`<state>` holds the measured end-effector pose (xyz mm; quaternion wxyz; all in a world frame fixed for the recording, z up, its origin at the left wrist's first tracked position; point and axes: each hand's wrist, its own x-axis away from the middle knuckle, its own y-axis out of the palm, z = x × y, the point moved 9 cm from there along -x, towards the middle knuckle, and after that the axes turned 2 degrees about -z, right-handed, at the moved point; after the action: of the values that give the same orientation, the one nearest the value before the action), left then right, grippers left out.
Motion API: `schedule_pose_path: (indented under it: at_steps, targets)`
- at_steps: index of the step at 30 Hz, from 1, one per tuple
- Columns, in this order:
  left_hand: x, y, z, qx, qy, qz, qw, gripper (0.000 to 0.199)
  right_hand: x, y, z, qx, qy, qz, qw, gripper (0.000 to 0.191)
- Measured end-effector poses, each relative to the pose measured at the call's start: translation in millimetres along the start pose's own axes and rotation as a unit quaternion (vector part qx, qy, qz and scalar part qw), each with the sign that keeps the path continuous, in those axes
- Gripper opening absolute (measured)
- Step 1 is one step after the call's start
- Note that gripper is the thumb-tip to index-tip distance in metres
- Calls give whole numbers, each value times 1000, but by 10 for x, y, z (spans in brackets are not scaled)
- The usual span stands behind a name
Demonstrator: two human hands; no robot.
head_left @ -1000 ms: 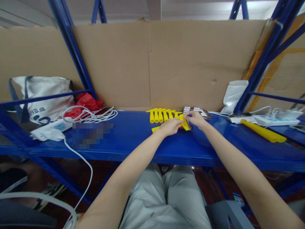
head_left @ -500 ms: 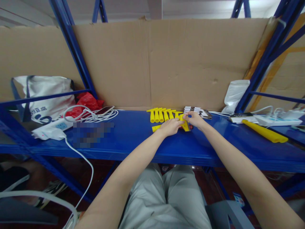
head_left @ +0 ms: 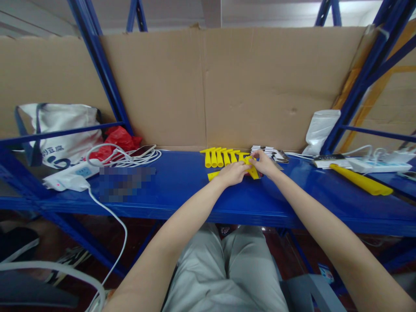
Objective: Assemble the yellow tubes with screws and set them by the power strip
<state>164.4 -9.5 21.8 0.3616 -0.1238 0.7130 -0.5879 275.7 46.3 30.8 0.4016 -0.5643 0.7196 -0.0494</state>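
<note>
My left hand is closed round the handle of a yellow scraper-like tool, whose handle end pokes out to the left of the hand. The tool's wide head points right. My right hand has its fingers pinched at the top of that head; a small flat piece shows beside this hand, and how it is held is unclear. Several yellow tools lie in a row just behind my left hand. Small white-and-black packets sit behind my right hand.
A blue shelf backs onto a cardboard sheet. On the left are a cloth bag, a red bag and a power strip with cables. To the right lie a yellow roll and a white pouch.
My right hand has shifted slightly left on the tool's head. The flat piece now shows beside it, and the metallic edge seen earlier on the head no longer shows. My left hand has barely moved.
</note>
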Motion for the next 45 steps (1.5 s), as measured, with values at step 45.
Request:
schedule_pose_path:
  at_steps: [45]
  targets:
    - [47,-21,-233,-20,-112,-4,994,54,181,160,-52,-177,147,-152,961,23]
